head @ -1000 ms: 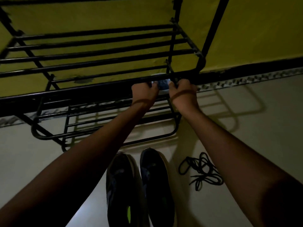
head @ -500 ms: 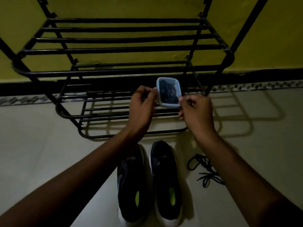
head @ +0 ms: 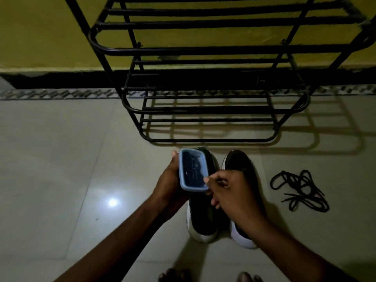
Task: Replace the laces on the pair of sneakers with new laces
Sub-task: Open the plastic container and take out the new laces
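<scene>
Looking down, dim light. Pair of dark, white-soled sneakers (head: 241, 163) side by side on the tiled floor (head: 71, 159), just in front of a black metal shoe rack (head: 203, 50) set against a yellow wall (head: 40, 27). Held just above the left-side sneaker: small rectangular container (head: 192, 169) with a blue-rimmed clear lid, something dark inside, too dim to identify, likely the new laces. Left hand (head: 168, 184) curled round the container's left long edge, gripping it tilted up toward the camera. Right hand (head: 232, 192) with fingers curled, thumb and forefinger pinching the near corner of the lid rim, seemingly to peel it open. Lid apparently not yet off. Tangle of loose black laces (head: 299, 190) on the floor to the right of the sneakers, apart from them, touched by neither hand. Judging from that: old laces probably already pulled out, though eyelets too dark to confirm. No new lace visible on either shoe. Left to do, by the look of it: opening the container, taking out the new laces, threading both sneakers, tying off. Bare toes (head: 175, 275) at the bottom edge of view
</scene>
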`<state>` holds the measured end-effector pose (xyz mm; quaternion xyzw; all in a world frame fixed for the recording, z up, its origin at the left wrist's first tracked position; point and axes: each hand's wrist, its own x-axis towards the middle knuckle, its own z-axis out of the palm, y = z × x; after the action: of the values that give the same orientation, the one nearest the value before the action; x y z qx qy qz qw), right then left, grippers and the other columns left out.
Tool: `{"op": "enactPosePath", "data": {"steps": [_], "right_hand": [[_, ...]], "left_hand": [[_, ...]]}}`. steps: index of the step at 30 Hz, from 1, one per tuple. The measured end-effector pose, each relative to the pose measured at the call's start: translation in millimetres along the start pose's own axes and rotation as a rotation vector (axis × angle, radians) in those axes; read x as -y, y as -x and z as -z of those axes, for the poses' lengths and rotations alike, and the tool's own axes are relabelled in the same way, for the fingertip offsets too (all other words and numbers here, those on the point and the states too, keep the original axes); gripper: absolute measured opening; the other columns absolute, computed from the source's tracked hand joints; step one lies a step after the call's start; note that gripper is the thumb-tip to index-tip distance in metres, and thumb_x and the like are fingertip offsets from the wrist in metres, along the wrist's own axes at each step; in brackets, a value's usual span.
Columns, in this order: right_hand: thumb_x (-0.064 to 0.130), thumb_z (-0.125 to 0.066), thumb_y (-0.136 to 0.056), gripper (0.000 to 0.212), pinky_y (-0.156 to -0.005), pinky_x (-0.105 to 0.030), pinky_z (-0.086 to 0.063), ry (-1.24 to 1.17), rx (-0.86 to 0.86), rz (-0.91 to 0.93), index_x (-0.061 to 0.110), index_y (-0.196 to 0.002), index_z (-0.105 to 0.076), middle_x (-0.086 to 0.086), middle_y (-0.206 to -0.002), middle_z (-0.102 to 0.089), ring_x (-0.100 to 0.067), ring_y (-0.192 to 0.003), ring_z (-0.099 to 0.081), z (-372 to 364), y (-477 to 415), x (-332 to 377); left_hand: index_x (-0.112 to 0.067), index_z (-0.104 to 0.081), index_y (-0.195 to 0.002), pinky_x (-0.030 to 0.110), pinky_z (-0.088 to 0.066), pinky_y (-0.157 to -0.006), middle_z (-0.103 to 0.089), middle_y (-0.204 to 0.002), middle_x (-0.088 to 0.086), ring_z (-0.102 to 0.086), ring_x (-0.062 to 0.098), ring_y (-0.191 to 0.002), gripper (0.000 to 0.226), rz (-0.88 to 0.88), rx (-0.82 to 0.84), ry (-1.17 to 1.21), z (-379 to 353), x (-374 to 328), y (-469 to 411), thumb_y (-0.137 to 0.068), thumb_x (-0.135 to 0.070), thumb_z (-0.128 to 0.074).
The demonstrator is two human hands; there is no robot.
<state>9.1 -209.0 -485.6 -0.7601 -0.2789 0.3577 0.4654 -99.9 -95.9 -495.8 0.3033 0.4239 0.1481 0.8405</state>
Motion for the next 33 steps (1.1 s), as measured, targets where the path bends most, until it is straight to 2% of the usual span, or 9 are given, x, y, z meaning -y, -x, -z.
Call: {"op": "enactPosePath", "data": {"steps": [4,6,8,13,18,22,26,28,33], "right_hand": [[0.03,-0.075,-0.087,0.015,-0.067,-0.026,-0.056,0.163,-0.172,0.151,0.021,-0.098,-0.071,0.008,-0.083,-0.066,-0.004,-0.074,-0.063,-11.9,-3.8,-4.8],[0.034,-0.074,-0.087,0.038,-0.08,-0.023,-0.056,0.154,-0.055,0.143,0.025,-0.123,-0.066,0.008,-0.106,-0.06,-0.002,-0.093,-0.061,-12.1,-15.0,-4.3],[0.027,-0.075,-0.088,0.036,-0.089,-0.031,-0.057,0.104,0.097,0.12,0.023,-0.123,-0.067,0.004,-0.112,-0.061,-0.005,-0.1,-0.064,-8.9,-26.3,0.5],[0.009,-0.083,-0.078,0.027,-0.076,-0.023,-0.055,0.075,0.188,0.126,0.031,-0.087,-0.07,0.005,-0.082,-0.073,-0.005,-0.077,-0.069,-1.0,-38.1,11.6],[0.017,-0.094,-0.064,0.03,-0.057,-0.009,-0.047,0.17,0.066,0.108,0.021,-0.088,-0.077,0.007,-0.067,-0.069,0.005,-0.055,-0.062,4.9,-41.2,14.1],[0.022,-0.095,-0.062,0.03,-0.059,-0.01,-0.05,0.179,0.06,0.105,0.03,-0.084,-0.076,0.012,-0.068,-0.069,0.006,-0.059,-0.063,4.8,-43.5,13.7],[0.024,-0.091,-0.069,0.036,-0.075,-0.02,-0.055,0.137,0.145,0.214,0.03,-0.101,-0.075,0.008,-0.098,-0.071,-0.004,-0.087,-0.067,0.8,-45.4,9.5],[0.019,-0.086,-0.075,0.044,-0.085,-0.02,-0.054,0.11,0.214,0.298,0.024,-0.117,-0.073,0.008,-0.11,-0.064,-0.003,-0.102,-0.063,-3.3,-44.6,10.2],[0.009,-0.085,-0.072,0.038,-0.094,-0.037,-0.053,0.117,0.259,0.385,0.018,-0.108,-0.078,-0.001,-0.103,-0.065,-0.015,-0.102,-0.064,-8.0,-51.5,10.7]], "left_hand": [[-0.011,-0.066,-0.122,0.034,-0.052,-0.084,-0.073,-0.112,0.011,-0.071,0.021,-0.099,0.054,-0.099,-0.086,-0.09,12.0,10.4,-0.9,-0.097,-0.054,-0.046],[-0.014,-0.069,-0.113,0.027,-0.054,-0.078,-0.077,-0.102,0.005,-0.073,0.015,-0.093,0.04,-0.151,-0.092,-0.165,12.0,10.6,2.9,-0.104,-0.043,-0.043],[-0.015,-0.069,-0.109,0.023,-0.056,-0.076,-0.077,-0.098,0.002,-0.073,0.012,-0.092,0.036,-0.177,-0.076,-0.225,11.0,9.8,6.0,-0.109,-0.033,-0.038],[-0.016,-0.069,-0.096,0.032,-0.055,-0.081,-0.072,-0.092,0.007,-0.069,0.019,-0.089,0.031,-0.219,-0.141,-0.229,3.3,5.4,8.4,-0.105,-0.034,-0.045],[-0.019,-0.06,-0.087,0.028,-0.049,-0.076,-0.064,-0.086,0.001,-0.061,0.015,-0.082,0.027,-0.292,-0.178,-0.241,-8.2,9.8,11.5,-0.107,-0.027,-0.043],[-0.02,-0.058,-0.08,0.029,-0.047,-0.072,-0.061,-0.08,0.002,-0.059,0.014,-0.075,0.027,-0.342,-0.171,-0.33,-7.3,10.0,10.5,-0.103,-0.031,-0.049],[-0.029,-0.068,-0.094,0.019,-0.052,-0.084,-0.073,-0.093,-0.009,-0.067,-0.001,-0.094,0.017,-0.449,-0.057,-0.605,15.4,2.9,6.7,-0.103,-0.029,-0.053],[-0.025,-0.072,-0.107,0.03,-0.054,-0.094,-0.075,-0.107,-0.002,-0.069,0.012,-0.108,0.031,-0.397,-0.017,-0.671,19.8,0.4,5.3,-0.106,-0.04,-0.045],[-0.032,-0.068,-0.121,0.023,-0.054,-0.09,-0.073,-0.116,-0.009,-0.067,0.009,-0.113,0.024,-0.421,0.013,-0.84,29.0,7.0,1.3,-0.105,-0.034,-0.051]]}}
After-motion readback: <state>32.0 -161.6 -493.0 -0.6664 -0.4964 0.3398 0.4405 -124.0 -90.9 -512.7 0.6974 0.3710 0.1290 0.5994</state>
